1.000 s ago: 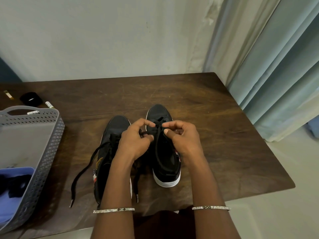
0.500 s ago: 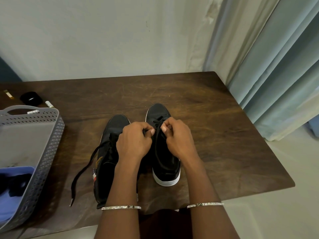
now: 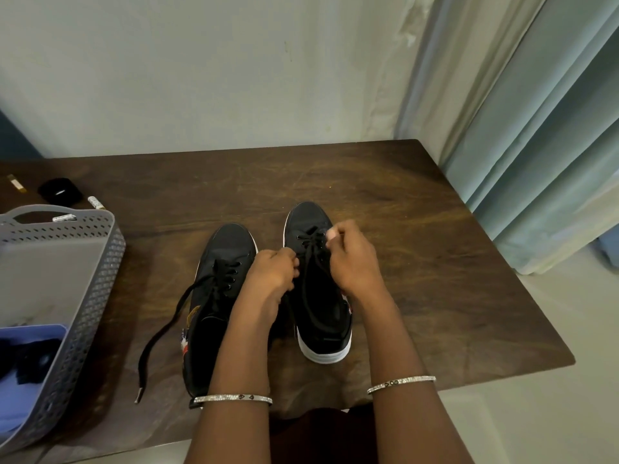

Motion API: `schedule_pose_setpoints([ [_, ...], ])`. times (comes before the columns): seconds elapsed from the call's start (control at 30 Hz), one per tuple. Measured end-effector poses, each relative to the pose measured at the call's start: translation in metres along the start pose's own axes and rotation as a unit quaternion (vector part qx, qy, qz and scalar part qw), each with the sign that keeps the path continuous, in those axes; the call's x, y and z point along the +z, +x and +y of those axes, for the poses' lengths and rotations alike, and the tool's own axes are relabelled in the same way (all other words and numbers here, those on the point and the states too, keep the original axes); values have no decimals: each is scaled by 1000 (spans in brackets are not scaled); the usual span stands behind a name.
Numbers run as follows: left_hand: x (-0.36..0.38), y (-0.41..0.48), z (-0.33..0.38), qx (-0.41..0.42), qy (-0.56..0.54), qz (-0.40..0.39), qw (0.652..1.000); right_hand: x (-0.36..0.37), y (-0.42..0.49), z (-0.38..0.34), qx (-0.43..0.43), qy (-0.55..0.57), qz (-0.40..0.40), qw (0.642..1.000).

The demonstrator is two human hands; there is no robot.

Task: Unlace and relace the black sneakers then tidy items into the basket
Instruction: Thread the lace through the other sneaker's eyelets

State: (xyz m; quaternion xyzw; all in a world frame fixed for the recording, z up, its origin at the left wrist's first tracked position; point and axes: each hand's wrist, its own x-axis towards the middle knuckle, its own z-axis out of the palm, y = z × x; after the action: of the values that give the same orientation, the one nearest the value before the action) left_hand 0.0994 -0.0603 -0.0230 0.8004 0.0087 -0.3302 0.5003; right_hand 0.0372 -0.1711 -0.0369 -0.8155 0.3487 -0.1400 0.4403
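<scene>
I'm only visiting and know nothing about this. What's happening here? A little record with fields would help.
Setting: dark wooden table against a wall, with a curtain on the right
Shoes: two black sneakers side by side, toes pointing away
Left hand: pinches the lace of the sneaker on the right
Right hand: pinches the same lace nearer the toe
Sneaker on the left: its loose lace end trails across the table
Basket: grey, perforated, at the table's left edge
</scene>
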Motion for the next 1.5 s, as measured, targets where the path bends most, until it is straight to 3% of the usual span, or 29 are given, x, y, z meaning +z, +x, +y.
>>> schedule_pose_setpoints([
  [0.07,-3,-1,1,-8,-17,-11,1000,-8,1,3,66,67,39,995],
  [0.13,-5,1,-1,-4,-10,-3,1000,-16,3,10,84,56,49,994],
  [0.27,-8,11,-12,74,67,46,994,-18,4,16,67,86,-6,994],
  [0.43,-14,12,-13,166,94,-24,981,-12,5,16,24,87,-57,994],
  [0.6,-18,13,-16,222,148,9,964,-9,2,11,7,70,-53,996],
  [0.83,-9,5,-9,166,216,61,960,3,2,6,-40,-49,-56,996],
  [0.97,1,4,-5,76,100,36,991,8,-1,3,-47,-133,-65,988],
  [1.1,-2,1,-2,0,-29,20,999,11,-3,-1,-33,-169,-68,983],
  [1.2,-7,1,-1,-30,-106,-1,994,9,0,4,-29,-100,-53,993],
  [1.3,-8,1,0,-24,-113,-4,993,-1,1,7,59,58,-61,995],
  [1.37,-8,0,2,-20,-121,-7,992,-5,2,10,96,104,-57,988],
  [1.5,-13,-2,2,-16,-112,-19,993,-14,4,6,45,138,-72,987],
])
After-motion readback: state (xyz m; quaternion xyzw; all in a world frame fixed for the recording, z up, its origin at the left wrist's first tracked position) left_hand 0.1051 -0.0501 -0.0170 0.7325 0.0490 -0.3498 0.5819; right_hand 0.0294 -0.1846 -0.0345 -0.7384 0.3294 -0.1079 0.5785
